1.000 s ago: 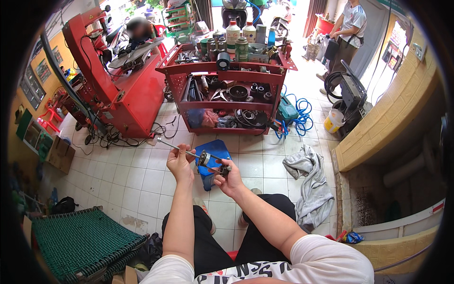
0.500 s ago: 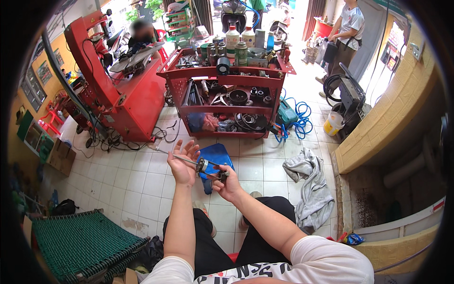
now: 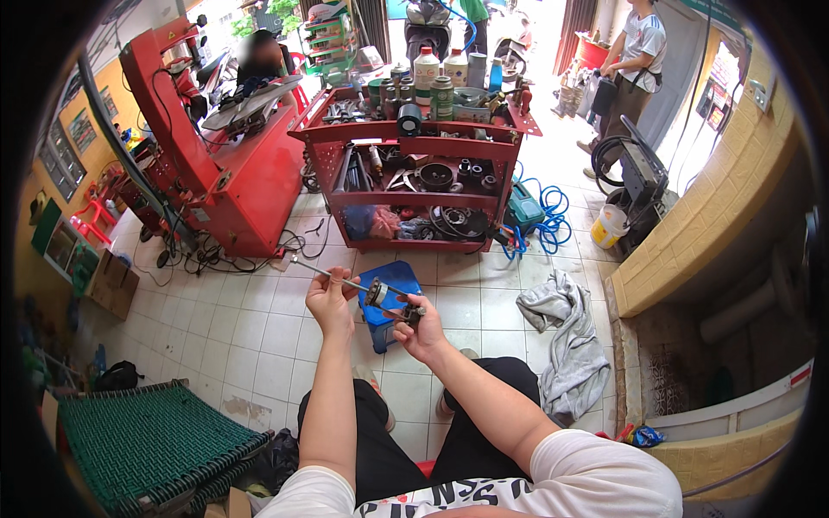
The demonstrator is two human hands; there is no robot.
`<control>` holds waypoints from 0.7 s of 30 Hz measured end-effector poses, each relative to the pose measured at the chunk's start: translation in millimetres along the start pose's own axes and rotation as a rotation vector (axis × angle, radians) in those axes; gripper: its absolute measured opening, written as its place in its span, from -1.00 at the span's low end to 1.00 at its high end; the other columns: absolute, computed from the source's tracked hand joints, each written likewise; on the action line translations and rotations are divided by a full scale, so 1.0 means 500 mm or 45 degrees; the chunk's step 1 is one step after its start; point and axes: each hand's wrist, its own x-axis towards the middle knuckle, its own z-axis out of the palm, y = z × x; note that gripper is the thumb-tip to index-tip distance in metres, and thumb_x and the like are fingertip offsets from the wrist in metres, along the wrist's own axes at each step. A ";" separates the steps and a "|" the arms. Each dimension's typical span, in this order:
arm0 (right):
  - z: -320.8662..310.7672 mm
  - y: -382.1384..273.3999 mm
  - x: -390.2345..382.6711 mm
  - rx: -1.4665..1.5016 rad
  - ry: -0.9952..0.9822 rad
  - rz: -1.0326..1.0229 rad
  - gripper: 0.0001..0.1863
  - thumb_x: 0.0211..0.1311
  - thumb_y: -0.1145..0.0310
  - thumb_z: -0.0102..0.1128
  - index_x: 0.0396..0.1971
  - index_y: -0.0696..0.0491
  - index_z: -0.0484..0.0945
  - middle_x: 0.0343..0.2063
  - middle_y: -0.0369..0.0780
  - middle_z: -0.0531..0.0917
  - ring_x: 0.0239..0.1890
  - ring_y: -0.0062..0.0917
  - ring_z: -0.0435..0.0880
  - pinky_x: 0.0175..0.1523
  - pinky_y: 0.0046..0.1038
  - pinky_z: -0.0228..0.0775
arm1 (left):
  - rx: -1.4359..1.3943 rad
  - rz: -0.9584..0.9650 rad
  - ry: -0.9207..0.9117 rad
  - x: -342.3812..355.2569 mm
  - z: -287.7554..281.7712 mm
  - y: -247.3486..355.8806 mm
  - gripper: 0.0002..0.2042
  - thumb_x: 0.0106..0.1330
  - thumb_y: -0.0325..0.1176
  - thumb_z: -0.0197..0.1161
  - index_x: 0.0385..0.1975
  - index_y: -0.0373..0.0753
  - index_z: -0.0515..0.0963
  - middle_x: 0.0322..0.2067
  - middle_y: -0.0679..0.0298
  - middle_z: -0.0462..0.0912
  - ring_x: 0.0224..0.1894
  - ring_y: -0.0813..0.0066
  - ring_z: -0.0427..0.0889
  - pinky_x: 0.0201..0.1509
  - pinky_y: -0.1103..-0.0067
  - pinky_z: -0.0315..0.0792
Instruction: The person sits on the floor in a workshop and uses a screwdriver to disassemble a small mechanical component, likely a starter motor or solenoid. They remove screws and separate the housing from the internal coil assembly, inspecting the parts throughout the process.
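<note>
A thin metal rod [image 3: 307, 265] slants down to the right through a round metal piece [image 3: 377, 293], which joins a darker metal fitting [image 3: 411, 312]. My left hand [image 3: 331, 301] is closed on the rod, left of the round piece, with fingertips pinched around it. My right hand [image 3: 419, 333] grips the dark fitting at the lower right end, fingers curled round it. Behind and below the assembly, a blue plastic stool [image 3: 389, 337] stands on the tiled floor, partly hidden by my hands.
Ahead are a red tool cart [image 3: 414, 197] and a red machine [image 3: 250, 207]. Hoses [image 3: 553, 220], a bucket [image 3: 608, 226] and grey cloth [image 3: 570, 363] lie right. A green woven seat [image 3: 147, 436] is at lower left. Co-workers [image 3: 639, 52] [image 3: 259, 65] are farther back.
My left hand spread its fingers half a second ago and has now closed on the rod again. My right hand and the assembly have shifted only slightly.
</note>
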 end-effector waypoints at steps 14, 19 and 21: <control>-0.001 0.033 -0.004 -0.027 -0.025 0.140 -0.69 0.28 0.09 0.08 -0.14 -0.01 0.46 -0.35 -0.02 0.66 -0.76 -0.66 0.23 -0.56 -0.56 0.17 | -0.574 -0.151 -0.211 -0.003 0.003 0.036 -0.58 0.51 0.06 -0.15 -0.04 -0.20 0.39 -0.40 0.24 0.56 -0.37 0.40 0.57 -0.25 0.48 0.47; -0.007 0.019 0.006 0.090 -0.013 0.100 -0.68 0.30 0.10 0.06 -0.11 0.00 0.43 -0.32 0.01 0.66 -0.76 -0.66 0.23 -0.55 -0.55 0.20 | -0.620 -0.239 -0.459 0.001 -0.002 0.033 -0.54 0.55 -0.02 -0.27 0.24 -0.20 0.27 0.01 0.03 0.61 -0.02 0.17 0.67 0.10 0.31 0.55; -0.014 0.014 0.011 0.104 -0.026 0.087 -0.68 0.30 0.10 0.06 -0.11 0.00 0.43 -0.32 0.01 0.66 -0.76 -0.66 0.24 -0.56 -0.55 0.20 | -0.470 -0.208 -0.476 0.003 0.002 0.028 -0.56 0.57 -0.07 -0.28 0.25 -0.19 0.28 0.03 0.04 0.60 -0.02 0.20 0.66 0.13 0.29 0.54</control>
